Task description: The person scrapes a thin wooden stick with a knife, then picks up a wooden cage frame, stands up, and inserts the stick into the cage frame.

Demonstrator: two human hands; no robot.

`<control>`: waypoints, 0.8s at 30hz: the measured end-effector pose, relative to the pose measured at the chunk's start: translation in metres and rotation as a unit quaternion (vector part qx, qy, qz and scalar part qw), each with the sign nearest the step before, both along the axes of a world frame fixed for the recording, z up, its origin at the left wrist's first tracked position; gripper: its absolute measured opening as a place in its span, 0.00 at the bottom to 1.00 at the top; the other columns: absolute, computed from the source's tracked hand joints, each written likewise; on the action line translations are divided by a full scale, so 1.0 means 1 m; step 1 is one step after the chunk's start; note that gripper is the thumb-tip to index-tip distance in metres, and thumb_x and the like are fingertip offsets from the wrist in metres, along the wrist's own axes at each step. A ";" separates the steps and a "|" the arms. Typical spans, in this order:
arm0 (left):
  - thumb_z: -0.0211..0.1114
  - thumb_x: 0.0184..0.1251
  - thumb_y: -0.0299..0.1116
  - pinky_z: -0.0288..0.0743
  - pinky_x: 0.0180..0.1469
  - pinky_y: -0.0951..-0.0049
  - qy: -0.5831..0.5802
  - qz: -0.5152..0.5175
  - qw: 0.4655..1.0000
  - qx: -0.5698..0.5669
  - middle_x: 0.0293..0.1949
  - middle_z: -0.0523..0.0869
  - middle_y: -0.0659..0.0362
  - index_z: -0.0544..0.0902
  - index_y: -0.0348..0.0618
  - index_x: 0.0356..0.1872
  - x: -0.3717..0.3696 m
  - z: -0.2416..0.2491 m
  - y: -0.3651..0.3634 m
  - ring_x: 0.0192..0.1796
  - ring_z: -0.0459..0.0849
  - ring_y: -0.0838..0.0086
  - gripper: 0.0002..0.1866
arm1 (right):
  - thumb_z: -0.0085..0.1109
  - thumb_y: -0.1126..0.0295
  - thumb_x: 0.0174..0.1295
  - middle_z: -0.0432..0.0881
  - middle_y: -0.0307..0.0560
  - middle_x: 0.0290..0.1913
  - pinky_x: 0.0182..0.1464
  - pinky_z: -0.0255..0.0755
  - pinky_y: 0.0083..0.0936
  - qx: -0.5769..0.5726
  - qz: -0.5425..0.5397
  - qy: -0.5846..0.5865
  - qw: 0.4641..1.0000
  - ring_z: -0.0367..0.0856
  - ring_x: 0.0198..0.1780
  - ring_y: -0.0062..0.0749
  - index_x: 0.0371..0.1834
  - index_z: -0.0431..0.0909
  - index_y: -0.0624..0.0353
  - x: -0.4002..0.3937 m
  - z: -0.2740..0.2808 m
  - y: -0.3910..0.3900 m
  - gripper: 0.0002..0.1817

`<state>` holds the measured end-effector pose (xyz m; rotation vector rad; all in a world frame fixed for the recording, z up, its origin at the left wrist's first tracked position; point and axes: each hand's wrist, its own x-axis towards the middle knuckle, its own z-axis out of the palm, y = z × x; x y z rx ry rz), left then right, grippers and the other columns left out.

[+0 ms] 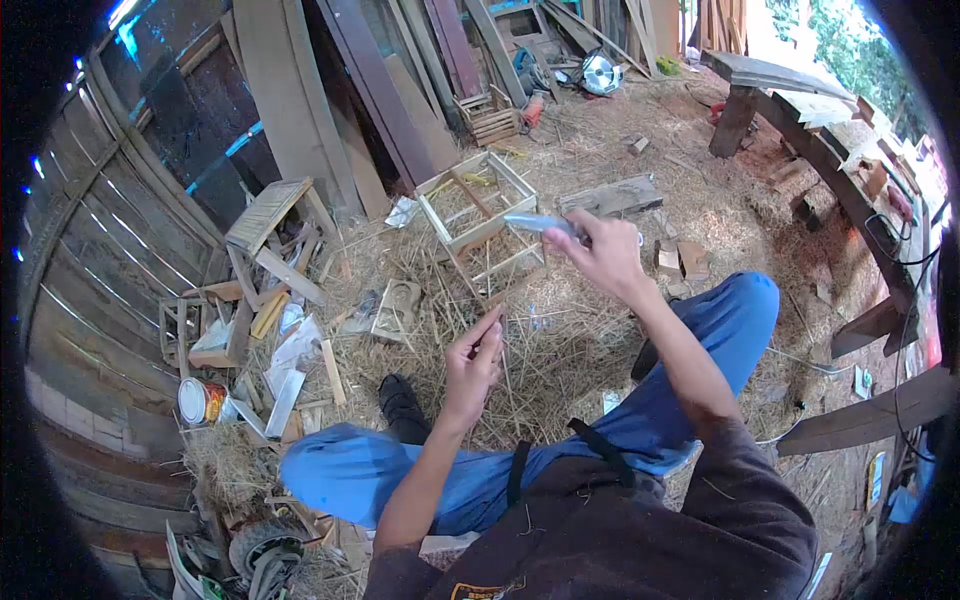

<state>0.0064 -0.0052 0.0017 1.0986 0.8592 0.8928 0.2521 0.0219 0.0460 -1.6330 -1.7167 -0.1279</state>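
My right hand is closed around a knife, its pale, flat blade pointing left with my index finger stretched along it. Lower and to the left, my left hand pinches a thin brown wooden stick between thumb and fingers. The knife and the stick are apart. Just beyond both hands stands a small open wooden frame on the straw-covered ground; part of it lies behind my hands. How far the stick runs past my fingers is hard to make out against the straw.
A small wooden stool and wood scraps stand at left, with a paint can nearer me. Tall planks lean on the back wall. A circular saw blade shows behind. A long workbench runs along the right.
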 end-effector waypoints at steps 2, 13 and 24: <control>0.58 0.76 0.34 0.54 0.19 0.86 -0.023 0.010 1.000 -0.016 0.24 0.69 0.72 0.75 0.43 0.67 -0.002 0.004 0.002 0.20 0.60 0.91 0.21 | 0.63 0.47 0.63 0.81 0.46 0.19 0.25 0.73 0.33 0.037 0.048 -0.005 0.998 0.82 0.20 0.37 0.34 0.83 0.53 -0.011 -0.005 -0.015 0.19; 0.53 0.78 0.31 0.50 0.20 0.85 -0.081 -0.015 0.996 -0.044 0.23 0.61 0.72 0.73 0.47 0.68 -0.005 0.007 0.008 0.20 0.56 0.89 0.20 | 0.65 0.44 0.60 0.82 0.43 0.24 0.26 0.73 0.36 -0.052 0.160 -0.080 0.983 0.83 0.25 0.42 0.33 0.80 0.53 -0.038 -0.020 -0.026 0.21; 0.58 0.76 0.33 0.52 0.20 0.85 -0.073 -0.063 0.994 -0.046 0.23 0.65 0.71 0.77 0.45 0.65 -0.006 0.009 -0.002 0.20 0.58 0.90 0.19 | 0.64 0.42 0.61 0.79 0.46 0.17 0.20 0.69 0.34 0.071 0.047 0.012 0.996 0.81 0.19 0.41 0.31 0.79 0.51 -0.018 -0.018 0.000 0.22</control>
